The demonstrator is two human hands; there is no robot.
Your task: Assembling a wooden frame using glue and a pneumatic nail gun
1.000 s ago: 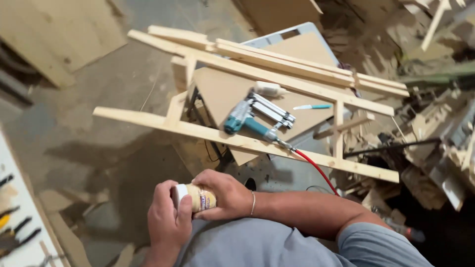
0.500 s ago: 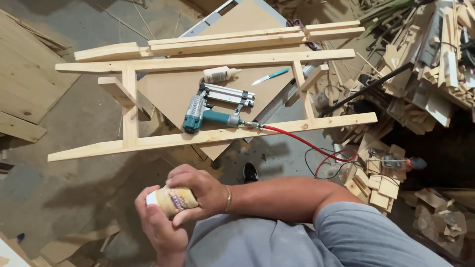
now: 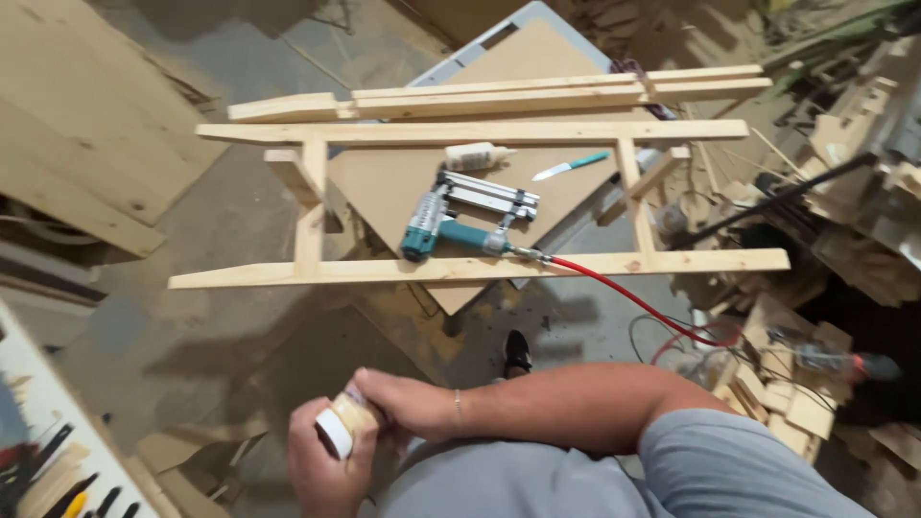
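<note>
Both our hands, left hand (image 3: 321,460) and right hand (image 3: 403,408), grip closed around small bottle (image 3: 343,424); nail gun (image 3: 465,219) rests on worktop (image 3: 384,187).

Dim, warm indoor light from above; soft shadows on the floor (image 3: 221,317), motion blur toward the edges
</note>
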